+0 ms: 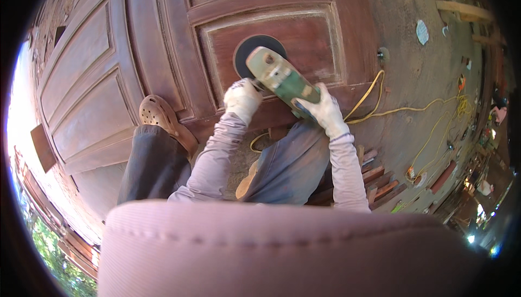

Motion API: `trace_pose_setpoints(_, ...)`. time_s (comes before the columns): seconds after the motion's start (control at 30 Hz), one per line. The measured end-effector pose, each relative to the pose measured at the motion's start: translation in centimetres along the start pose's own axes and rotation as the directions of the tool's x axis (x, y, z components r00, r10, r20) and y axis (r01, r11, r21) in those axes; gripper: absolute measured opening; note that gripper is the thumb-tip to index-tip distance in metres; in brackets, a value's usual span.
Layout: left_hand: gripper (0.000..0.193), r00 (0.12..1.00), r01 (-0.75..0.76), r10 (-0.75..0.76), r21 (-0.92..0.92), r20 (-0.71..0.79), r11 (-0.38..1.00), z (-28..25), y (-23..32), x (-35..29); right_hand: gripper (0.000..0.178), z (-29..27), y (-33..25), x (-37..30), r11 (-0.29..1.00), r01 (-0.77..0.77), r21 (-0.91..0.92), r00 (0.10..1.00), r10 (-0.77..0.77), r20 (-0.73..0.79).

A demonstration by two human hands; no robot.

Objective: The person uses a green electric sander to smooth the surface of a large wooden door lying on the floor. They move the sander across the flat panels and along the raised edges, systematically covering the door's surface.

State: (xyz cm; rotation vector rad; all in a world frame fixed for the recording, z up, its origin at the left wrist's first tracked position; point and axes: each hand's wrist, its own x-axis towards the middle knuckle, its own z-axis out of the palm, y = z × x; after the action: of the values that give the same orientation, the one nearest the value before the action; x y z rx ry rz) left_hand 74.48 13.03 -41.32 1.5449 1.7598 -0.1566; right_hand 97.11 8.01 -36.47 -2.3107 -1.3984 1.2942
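A green angle grinder (287, 84) with a round dark sanding disc (247, 47) is on a recessed panel of a reddish-brown wooden door (312, 53). My left hand (242, 100), in a white glove, is closed at the grinder's side near the disc, apparently round a side handle that the fingers mostly hide. Gloved in white too, my right hand (325, 111) wraps the rear of the grinder's body. The disc overlaps the panel's surface; whether it is spinning cannot be told. Pale, worn wood shows along the panel's moulded edges.
My foot in a tan clog (157, 113) rests on the door's near edge. A yellow cord (401, 112) runs right across the dusty floor (404, 74) to a tangle. Wood offcuts (380, 180) lie beside my right arm. A pale scrap (422, 32) lies at the upper right.
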Motion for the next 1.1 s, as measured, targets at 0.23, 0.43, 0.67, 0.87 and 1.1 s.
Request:
trace_pose_setpoints(0.23, 0.032, 0.985, -0.054, 0.036, 0.107, 0.166, 0.993, -2.0, 6.4, 5.0, 0.075, -3.0, 2.4, 2.8, 0.984, -0.051, 0.168, 0.995, 0.065, -0.077)
trace_pose_setpoints(0.43, 0.029, 0.96, -0.135, 0.119, 0.045, 0.255, 0.99, 0.7, 12.2, 4.2, 0.065, -7.2, 7.1, 2.4, 0.953, -0.152, 0.262, 0.98, 0.18, -0.087)
trace_pose_setpoints(0.67, 0.028, 0.946, -0.153, 0.117, 0.098, 0.302, 0.983, 3.4, 14.3, 2.8, 0.06, -7.2, 12.3, 0.8, 0.916, -0.139, 0.377, 0.979, 0.183, -0.084)
trace_pose_setpoints(0.87, 0.029, 0.96, -0.171, 0.149, 0.074, 0.239, 0.982, 4.0, 12.4, 1.9, 0.057, -7.0, 9.1, -0.9, 0.946, -0.135, 0.295, 0.982, 0.168, -0.091)
trace_pose_setpoints(1.1, 0.029, 0.976, -0.063, 0.047, 0.067, 0.213, 0.996, 3.6, 8.5, -0.3, 0.064, -4.0, 9.4, -1.8, 0.968, -0.095, 0.231, 0.993, 0.11, -0.053)
